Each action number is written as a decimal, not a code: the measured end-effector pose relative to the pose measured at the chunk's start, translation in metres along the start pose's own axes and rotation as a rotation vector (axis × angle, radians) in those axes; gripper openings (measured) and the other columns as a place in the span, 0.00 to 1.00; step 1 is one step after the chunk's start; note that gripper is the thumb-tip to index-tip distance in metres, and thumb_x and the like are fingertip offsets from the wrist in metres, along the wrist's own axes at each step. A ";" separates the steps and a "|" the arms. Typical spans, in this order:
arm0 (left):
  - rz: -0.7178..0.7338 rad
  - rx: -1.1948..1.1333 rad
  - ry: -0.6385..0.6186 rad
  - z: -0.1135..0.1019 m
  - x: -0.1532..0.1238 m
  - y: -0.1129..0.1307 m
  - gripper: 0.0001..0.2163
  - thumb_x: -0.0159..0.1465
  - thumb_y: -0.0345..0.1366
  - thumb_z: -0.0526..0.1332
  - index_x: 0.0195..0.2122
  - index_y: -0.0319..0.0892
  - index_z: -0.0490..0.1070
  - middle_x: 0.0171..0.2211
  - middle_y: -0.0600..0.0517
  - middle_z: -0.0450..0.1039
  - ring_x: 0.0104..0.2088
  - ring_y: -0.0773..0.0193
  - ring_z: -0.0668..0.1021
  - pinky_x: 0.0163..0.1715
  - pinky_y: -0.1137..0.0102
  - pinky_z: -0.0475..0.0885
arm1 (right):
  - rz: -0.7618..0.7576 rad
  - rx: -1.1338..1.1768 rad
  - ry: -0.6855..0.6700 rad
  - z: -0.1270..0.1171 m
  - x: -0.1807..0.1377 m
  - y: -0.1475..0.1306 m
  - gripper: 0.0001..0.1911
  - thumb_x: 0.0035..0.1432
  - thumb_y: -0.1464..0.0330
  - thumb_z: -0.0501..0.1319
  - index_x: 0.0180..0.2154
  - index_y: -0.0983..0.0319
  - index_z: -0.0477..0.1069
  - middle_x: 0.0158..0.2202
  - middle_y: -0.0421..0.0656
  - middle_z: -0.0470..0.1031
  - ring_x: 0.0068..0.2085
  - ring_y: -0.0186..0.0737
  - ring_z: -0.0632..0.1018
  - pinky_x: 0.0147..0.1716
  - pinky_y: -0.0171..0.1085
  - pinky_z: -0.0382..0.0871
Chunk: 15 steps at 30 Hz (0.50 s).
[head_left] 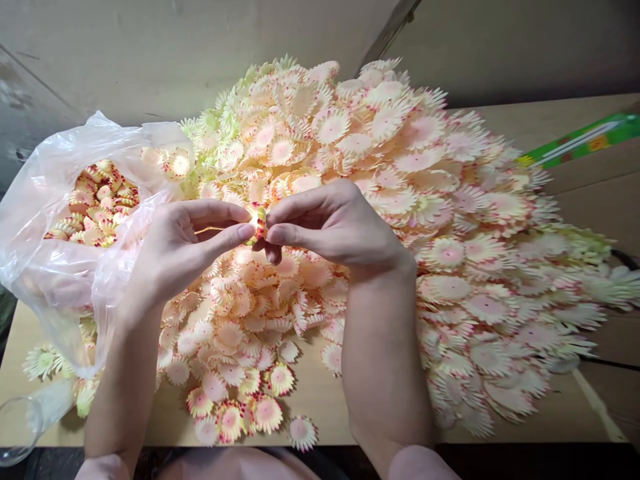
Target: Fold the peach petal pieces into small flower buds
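Between my two hands is a small flower-shaped petal piece (259, 223), yellow with red tips, seen nearly edge-on. My left hand (195, 240) pinches it from the left with thumb and forefinger. From the right, the thumb and forefinger of my right hand (325, 223) close on its other side. Both hands are held over a large heap of pale pink and cream petal discs (355, 143) with fringed, red-tipped edges. Several loose discs (267, 413) lie below my hands near the table's front edge.
A translucent plastic bag (37, 200) on the left holds curled petal pieces (103, 203). A clear cup (20, 427) lies at the front left. A green strip of packaging (585, 141) sticks out at the right. Behind the wooden table (315, 400) stands a wall (175, 60).
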<state>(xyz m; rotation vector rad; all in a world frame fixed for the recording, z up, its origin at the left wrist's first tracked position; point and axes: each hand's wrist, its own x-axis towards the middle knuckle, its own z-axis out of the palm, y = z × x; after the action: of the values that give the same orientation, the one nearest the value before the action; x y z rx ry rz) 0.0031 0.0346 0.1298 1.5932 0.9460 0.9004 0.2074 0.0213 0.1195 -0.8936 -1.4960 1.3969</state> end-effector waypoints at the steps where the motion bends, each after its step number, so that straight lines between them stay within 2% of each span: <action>1: -0.005 0.000 0.006 0.000 0.000 0.001 0.14 0.55 0.45 0.72 0.35 0.40 0.80 0.33 0.48 0.82 0.35 0.58 0.83 0.36 0.67 0.82 | 0.001 -0.004 0.000 0.000 0.000 0.000 0.14 0.51 0.59 0.72 0.29 0.64 0.78 0.24 0.40 0.78 0.23 0.32 0.77 0.25 0.34 0.75; 6: -0.018 0.007 0.026 0.000 0.000 0.002 0.14 0.57 0.46 0.70 0.35 0.39 0.79 0.33 0.47 0.82 0.35 0.58 0.83 0.36 0.66 0.81 | 0.045 -0.079 0.005 0.001 0.000 -0.001 0.11 0.54 0.62 0.70 0.30 0.64 0.78 0.26 0.41 0.78 0.26 0.32 0.78 0.29 0.35 0.76; 10: -0.015 0.033 -0.005 0.002 0.001 -0.003 0.15 0.55 0.47 0.71 0.33 0.39 0.77 0.32 0.48 0.81 0.34 0.60 0.83 0.35 0.68 0.80 | 0.053 -0.158 0.092 0.006 0.001 -0.003 0.09 0.55 0.64 0.70 0.29 0.64 0.77 0.24 0.40 0.77 0.25 0.32 0.77 0.27 0.33 0.74; 15: -0.013 0.135 0.015 0.001 0.002 -0.005 0.14 0.57 0.46 0.70 0.31 0.39 0.77 0.34 0.47 0.81 0.37 0.60 0.82 0.35 0.70 0.79 | 0.044 -0.181 0.102 0.008 0.002 -0.004 0.12 0.53 0.61 0.71 0.28 0.64 0.77 0.23 0.40 0.76 0.24 0.32 0.76 0.25 0.33 0.74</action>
<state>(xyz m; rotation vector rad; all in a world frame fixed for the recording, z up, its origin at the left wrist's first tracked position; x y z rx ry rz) 0.0042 0.0365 0.1252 1.6945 1.0449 0.8555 0.1994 0.0196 0.1237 -1.0996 -1.5508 1.2419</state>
